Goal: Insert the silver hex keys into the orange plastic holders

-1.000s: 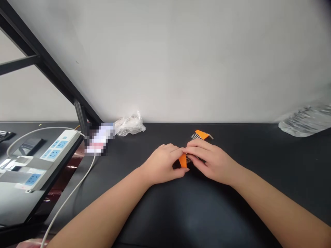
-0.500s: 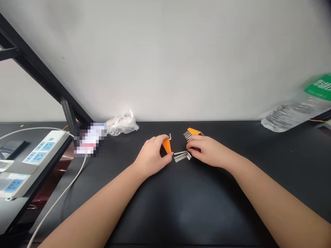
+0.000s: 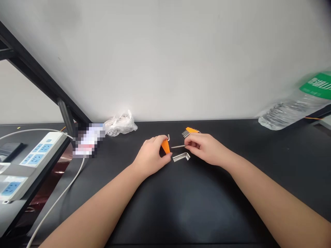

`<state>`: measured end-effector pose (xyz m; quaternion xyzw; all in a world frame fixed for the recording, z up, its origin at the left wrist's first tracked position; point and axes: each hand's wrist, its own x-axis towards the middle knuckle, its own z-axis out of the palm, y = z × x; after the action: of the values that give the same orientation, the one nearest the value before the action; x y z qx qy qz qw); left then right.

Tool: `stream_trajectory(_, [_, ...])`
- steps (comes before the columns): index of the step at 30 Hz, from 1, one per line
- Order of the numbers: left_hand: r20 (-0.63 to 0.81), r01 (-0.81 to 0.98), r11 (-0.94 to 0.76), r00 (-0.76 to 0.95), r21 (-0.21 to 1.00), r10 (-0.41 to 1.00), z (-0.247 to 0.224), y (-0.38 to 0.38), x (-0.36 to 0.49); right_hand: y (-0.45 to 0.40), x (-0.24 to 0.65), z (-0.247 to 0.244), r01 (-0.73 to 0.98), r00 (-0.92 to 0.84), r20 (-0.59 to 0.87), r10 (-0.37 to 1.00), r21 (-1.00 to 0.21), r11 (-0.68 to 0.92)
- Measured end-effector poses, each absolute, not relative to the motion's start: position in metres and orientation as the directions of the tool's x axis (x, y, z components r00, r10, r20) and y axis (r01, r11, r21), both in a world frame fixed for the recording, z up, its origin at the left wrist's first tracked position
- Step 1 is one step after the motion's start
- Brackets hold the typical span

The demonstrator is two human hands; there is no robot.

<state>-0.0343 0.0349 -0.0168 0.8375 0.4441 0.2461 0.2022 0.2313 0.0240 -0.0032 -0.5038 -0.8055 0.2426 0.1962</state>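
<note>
My left hand (image 3: 152, 155) grips an orange hex key holder (image 3: 166, 146) between thumb and fingers; the short bent end of one hex key (image 3: 168, 137) sticks up at its far side. My right hand (image 3: 201, 147) pinches a single silver hex key (image 3: 179, 146), its straight end pointing left at the holder, its other end hidden by my fingers. Just below, several loose L-shaped hex keys (image 3: 181, 157) lie side by side on the black table. A second orange holder (image 3: 191, 130) with several hex keys in it lies beyond my right hand, partly covered by it.
A crumpled clear plastic bag (image 3: 121, 124) lies against the wall at the back left. The white power strip (image 3: 36, 162) and a white cable (image 3: 62, 196) are at left, near a black frame (image 3: 64, 113). A plastic bottle (image 3: 287, 112) lies at right.
My right hand has lifted one hex key off the loose pile and brought it level with the holder. My left hand keeps its grip. The whole view has shifted slightly.
</note>
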Motion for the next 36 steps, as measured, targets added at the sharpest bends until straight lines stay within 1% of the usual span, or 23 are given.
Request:
stream_trajectory(3, [0.227, 0.647, -0.521, 0.485, 0.556, 0.844, -0.016, 0.034, -0.034, 0.022, 0.227, -0.001, 0.652, -0.389, 0.258, 0.884, -0.601, 0.462])
stream_trajectory(5, [0.225, 0.649, -0.521, 0.486, 0.554, 0.844, -0.016, 0.034, -0.034, 0.021, 0.224, -0.001, 0.639, -0.395, 0.329, 0.858, -0.573, 0.513])
stream_trajectory(9, [0.233, 0.637, -0.545, 0.509, 0.545, 0.829, -0.016, 0.034, -0.034, 0.019, 0.223, -0.003, 0.639, -0.412, 0.394, 0.822, -0.518, 0.568])
stream_trajectory(12, [0.262, 0.615, -0.59, 0.543, 0.523, 0.798, -0.015, 0.034, -0.034, 0.017, 0.222, -0.003, 0.659, -0.435, 0.426, 0.793, -0.449, 0.603])
stream_trajectory(14, [0.279, 0.593, -0.628, 0.577, 0.503, 0.768, -0.014, 0.032, -0.034, 0.014, 0.218, -0.002, 0.673, -0.469, 0.422, 0.776, -0.398, 0.624])
stream_trajectory(16, [0.291, 0.569, -0.663, 0.61, 0.486, 0.737, -0.013, 0.03, -0.032, 0.01, 0.211, -0.001, 0.66, -0.511, 0.39, 0.766, -0.393, 0.64])
stream_trajectory(19, [0.29, 0.545, -0.684, 0.637, 0.485, 0.714, -0.011, 0.026, -0.031, 0.007, 0.202, -0.002, 0.61, -0.531, 0.357, 0.769, -0.469, 0.639])
stream_trajectory(22, [0.301, 0.543, -0.667, 0.614, 0.509, 0.73, -0.012, 0.026, -0.032, 0.007, 0.198, -0.004, 0.579, -0.509, 0.344, 0.789, -0.542, 0.609])
stream_trajectory(25, [0.312, 0.538, -0.65, 0.589, 0.537, 0.746, -0.012, 0.027, -0.033, 0.008, 0.198, -0.006, 0.565, -0.505, 0.325, 0.8, -0.576, 0.591])
stream_trajectory(30, [0.292, 0.515, -0.665, 0.626, 0.541, 0.723, -0.011, 0.027, -0.033, 0.006, 0.194, -0.005, 0.544, -0.514, 0.273, 0.813, -0.629, 0.556])
stream_trajectory(33, [0.31, 0.513, -0.685, 0.633, 0.517, 0.709, -0.012, 0.027, -0.034, 0.007, 0.199, -0.003, 0.585, -0.523, 0.223, 0.823, -0.608, 0.536])
stream_trajectory(36, [0.331, 0.528, -0.69, 0.62, 0.495, 0.712, -0.015, 0.027, -0.036, 0.012, 0.214, -0.004, 0.671, -0.509, 0.164, 0.845, -0.54, 0.509])
